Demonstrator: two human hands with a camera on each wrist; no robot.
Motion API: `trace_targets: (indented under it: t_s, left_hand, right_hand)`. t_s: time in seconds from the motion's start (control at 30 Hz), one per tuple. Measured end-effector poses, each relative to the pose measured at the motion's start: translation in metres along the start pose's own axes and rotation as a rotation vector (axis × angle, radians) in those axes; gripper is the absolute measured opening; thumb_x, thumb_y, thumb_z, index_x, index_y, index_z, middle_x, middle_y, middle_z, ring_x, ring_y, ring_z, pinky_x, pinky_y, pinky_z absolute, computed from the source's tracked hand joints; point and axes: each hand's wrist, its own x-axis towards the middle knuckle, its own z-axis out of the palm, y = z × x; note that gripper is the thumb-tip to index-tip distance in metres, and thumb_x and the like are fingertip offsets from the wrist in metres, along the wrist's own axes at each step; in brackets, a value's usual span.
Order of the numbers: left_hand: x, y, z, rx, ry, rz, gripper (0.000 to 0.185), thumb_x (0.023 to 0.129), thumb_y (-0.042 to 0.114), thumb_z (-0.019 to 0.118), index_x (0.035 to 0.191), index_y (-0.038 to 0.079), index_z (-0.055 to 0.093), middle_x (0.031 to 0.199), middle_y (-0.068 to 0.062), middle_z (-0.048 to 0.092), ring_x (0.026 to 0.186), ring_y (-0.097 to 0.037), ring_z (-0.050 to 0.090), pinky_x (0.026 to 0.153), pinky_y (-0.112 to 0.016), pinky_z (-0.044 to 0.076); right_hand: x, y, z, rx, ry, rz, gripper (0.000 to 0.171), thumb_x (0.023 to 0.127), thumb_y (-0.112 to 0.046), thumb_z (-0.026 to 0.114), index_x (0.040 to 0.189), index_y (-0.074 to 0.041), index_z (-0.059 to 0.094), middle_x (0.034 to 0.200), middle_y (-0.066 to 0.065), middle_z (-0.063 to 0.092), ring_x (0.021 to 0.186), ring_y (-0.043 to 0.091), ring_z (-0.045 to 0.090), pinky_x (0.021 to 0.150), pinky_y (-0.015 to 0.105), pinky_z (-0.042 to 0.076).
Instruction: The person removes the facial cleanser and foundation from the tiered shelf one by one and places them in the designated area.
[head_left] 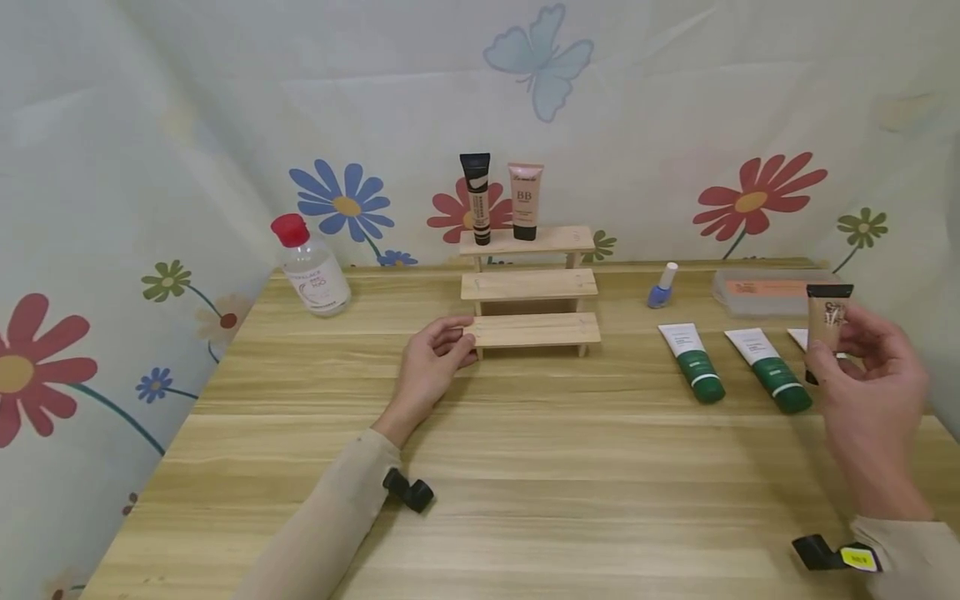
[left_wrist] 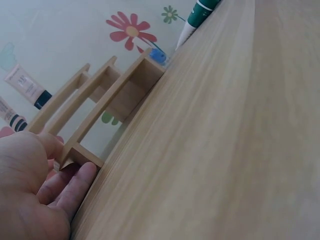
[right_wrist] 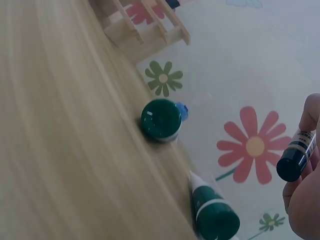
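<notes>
In the head view my left hand (head_left: 435, 358) holds the left end of the lowest step of a three-step wooden display stand (head_left: 532, 332). The left wrist view has the thumb by the step's edge and fingers beneath it. At the right, my right hand (head_left: 873, 383) pinches a beige cosmetic tube (head_left: 827, 321) with a black crimped end, raised above the table; its dark cap (right_wrist: 291, 165) points down. On the top step stand a black-and-beige tube (head_left: 478, 204) and a pink BB cream tube (head_left: 525, 196), both upright on their caps.
Green-and-white tubes (head_left: 693, 364) lie on the table (head_left: 525, 483) at the right, one partly behind my right hand. Behind them are a blue nail polish bottle (head_left: 660, 293) and a clear plastic box (head_left: 772, 302). A red-capped bottle (head_left: 318, 279) stands back left.
</notes>
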Motion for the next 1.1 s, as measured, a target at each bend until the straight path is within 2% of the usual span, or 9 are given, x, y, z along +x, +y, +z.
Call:
trace_targets:
  t_s: [0.4, 0.67, 0.9, 1.03, 1.1]
  left_hand:
    - [-0.001, 0.001, 0.000, 0.009, 0.008, -0.011, 0.029, 0.111, 0.012, 0.073, 0.140, 0.010, 0.075, 0.124, -0.017, 0.072, 0.114, -0.031, 0.076, 0.094, -0.033, 0.071]
    - [-0.002, 0.004, 0.001, 0.015, 0.013, -0.019, 0.029, 0.110, 0.013, 0.073, 0.140, 0.012, 0.075, 0.125, -0.016, 0.072, 0.115, -0.030, 0.076, 0.094, -0.032, 0.071]
    - [-0.001, 0.004, 0.000, 0.010, 0.008, -0.019, 0.029, 0.111, 0.013, 0.073, 0.140, 0.012, 0.075, 0.125, -0.016, 0.071, 0.115, -0.031, 0.076, 0.095, -0.032, 0.071]
    - [-0.001, 0.003, -0.001, 0.006, 0.005, -0.013, 0.030, 0.111, 0.013, 0.073, 0.141, 0.011, 0.074, 0.125, -0.017, 0.071, 0.115, -0.031, 0.076, 0.095, -0.032, 0.071]
    - [-0.001, 0.003, -0.001, 0.003, 0.002, -0.011, 0.030, 0.111, 0.013, 0.073, 0.141, 0.011, 0.074, 0.124, -0.017, 0.071, 0.115, -0.032, 0.076, 0.095, -0.032, 0.071]
  right_hand:
    - [-0.017, 0.025, -0.031, -0.042, 0.031, 0.033, 0.055, 0.097, 0.009, 0.065, 0.147, -0.014, 0.072, 0.113, -0.017, 0.062, 0.102, 0.000, 0.058, 0.081, -0.002, 0.049]
    - [-0.041, 0.037, -0.052, -0.178, 0.063, 0.182, 0.058, 0.105, 0.000, 0.060, 0.159, -0.021, 0.061, 0.116, -0.027, 0.054, 0.104, -0.006, 0.051, 0.087, -0.003, 0.041]
    - [-0.060, 0.052, -0.070, -0.264, 0.078, 0.217, 0.055, 0.114, -0.008, 0.055, 0.165, -0.030, 0.052, 0.123, -0.032, 0.047, 0.111, -0.010, 0.046, 0.093, 0.005, 0.040]
    - [-0.061, 0.061, -0.078, -0.310, 0.057, 0.245, 0.059, 0.115, -0.005, 0.051, 0.168, -0.031, 0.047, 0.128, -0.034, 0.042, 0.114, -0.012, 0.042, 0.101, 0.003, 0.040]
    - [-0.060, 0.064, -0.082, -0.328, 0.043, 0.257, 0.061, 0.114, -0.003, 0.051, 0.168, -0.031, 0.046, 0.127, -0.035, 0.040, 0.114, -0.012, 0.041, 0.101, 0.000, 0.039]
